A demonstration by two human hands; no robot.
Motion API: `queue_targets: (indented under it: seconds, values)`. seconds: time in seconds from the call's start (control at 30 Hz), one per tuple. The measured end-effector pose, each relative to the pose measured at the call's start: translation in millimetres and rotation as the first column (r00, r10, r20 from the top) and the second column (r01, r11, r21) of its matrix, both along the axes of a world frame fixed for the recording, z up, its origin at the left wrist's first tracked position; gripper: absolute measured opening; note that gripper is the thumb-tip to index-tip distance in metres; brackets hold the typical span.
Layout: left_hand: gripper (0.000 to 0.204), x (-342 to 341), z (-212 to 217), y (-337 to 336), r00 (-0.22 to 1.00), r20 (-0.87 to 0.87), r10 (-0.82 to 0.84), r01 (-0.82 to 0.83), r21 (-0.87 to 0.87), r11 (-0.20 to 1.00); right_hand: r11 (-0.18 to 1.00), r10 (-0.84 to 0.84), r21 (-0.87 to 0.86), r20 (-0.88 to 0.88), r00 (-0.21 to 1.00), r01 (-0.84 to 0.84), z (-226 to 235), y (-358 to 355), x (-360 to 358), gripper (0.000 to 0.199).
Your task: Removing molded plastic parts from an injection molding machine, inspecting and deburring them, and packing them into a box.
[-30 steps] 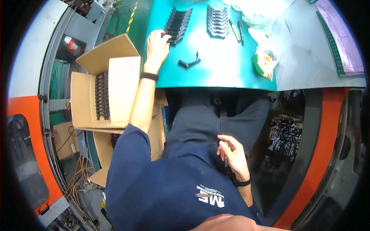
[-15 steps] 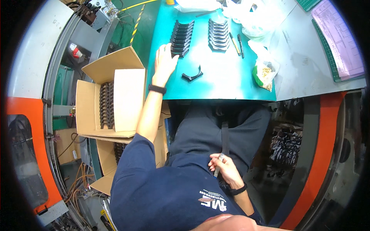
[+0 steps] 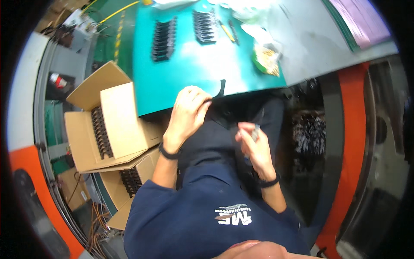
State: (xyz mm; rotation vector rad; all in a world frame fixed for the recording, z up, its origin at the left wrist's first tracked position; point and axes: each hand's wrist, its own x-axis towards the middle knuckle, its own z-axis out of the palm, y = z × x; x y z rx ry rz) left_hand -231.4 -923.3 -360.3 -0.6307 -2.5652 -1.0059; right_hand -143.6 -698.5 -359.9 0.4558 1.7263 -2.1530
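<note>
My left hand point(image 3: 188, 113) is closed on a curved black plastic part point(image 3: 221, 90) at the near edge of the teal table mat point(image 3: 189, 64). The part's end sticks up past my fingers. My right hand point(image 3: 254, 146) is raised over my lap, just below the table edge, pinching a small grey piece point(image 3: 255, 132) between finger and thumb. Two rows of black parts lie further back on the mat, one on the left point(image 3: 164, 39) and one on the right point(image 3: 203, 26).
An open cardboard box point(image 3: 108, 125) with a row of black parts stands at my left, and a second box point(image 3: 129, 181) sits under it. A clear bag of small yellowish pieces point(image 3: 267, 58) lies on the mat's right edge. Grey tabletop point(image 3: 319, 47) extends right.
My left hand has drawn back from the middle of the mat to its near edge and taken up the black part. My right hand has risen from my lap holding a small piece.
</note>
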Motion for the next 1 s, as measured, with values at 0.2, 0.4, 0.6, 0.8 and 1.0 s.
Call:
queue_targets:
  seconds: [0.2,0.4,0.6,0.8,1.0]
  values:
    - [0.023,39,57,34,0.959,-0.003,-0.282,0.282,-0.031,0.959,1.0,-0.023,-0.014,-0.261,0.965,0.021,40,-6,-20,0.071]
    - [0.063,58,67,44,0.997,-0.036,-0.073,0.079,0.24,0.968,0.989,-0.094,-0.144,-0.358,0.929,0.044,51,-2,-8,0.069]
    - [0.07,78,53,49,0.78,0.49,-0.39,-0.191,0.78,0.596,0.991,-0.077,-0.131,-0.407,0.91,0.025,54,0,-5,0.075]
    - [0.068,80,55,50,0.795,0.5,-0.343,-0.233,0.774,0.59,0.99,-0.054,-0.14,-0.368,0.928,0.002,58,0,-5,0.08]
    - [0.069,77,53,49,0.789,0.517,-0.331,-0.181,0.712,0.679,0.993,-0.069,-0.113,-0.272,0.96,0.039,48,12,-3,0.06]
